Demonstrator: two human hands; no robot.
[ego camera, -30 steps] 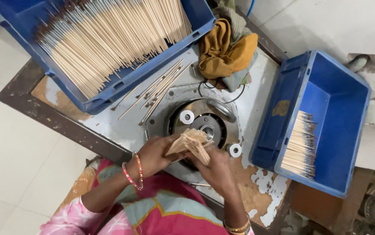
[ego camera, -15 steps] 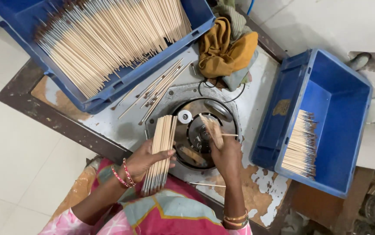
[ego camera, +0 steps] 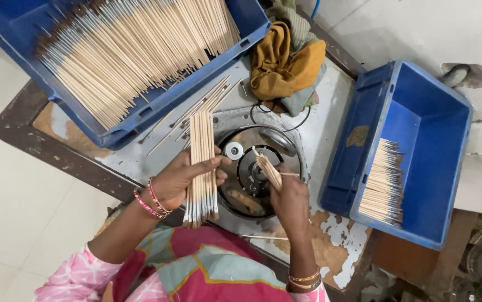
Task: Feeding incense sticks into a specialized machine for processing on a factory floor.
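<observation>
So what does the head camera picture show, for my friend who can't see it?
A person's left hand holds a bundle of thin wooden sticks while the right hand holds a few sticks over a round metal machine. Blue crates of sticks sit at the top left and right.

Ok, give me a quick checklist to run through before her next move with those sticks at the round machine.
1. Left hand grip on the stick bundle: ok, fingers wrap it.
2. Right hand holds a smaller stick bunch over the round metal machine: ok.
3. Bundle ends aligned: cannot tell.
4. Machine running: cannot tell.
5. Supply crate full: ok.
6. Right crate has room: ok.
</observation>
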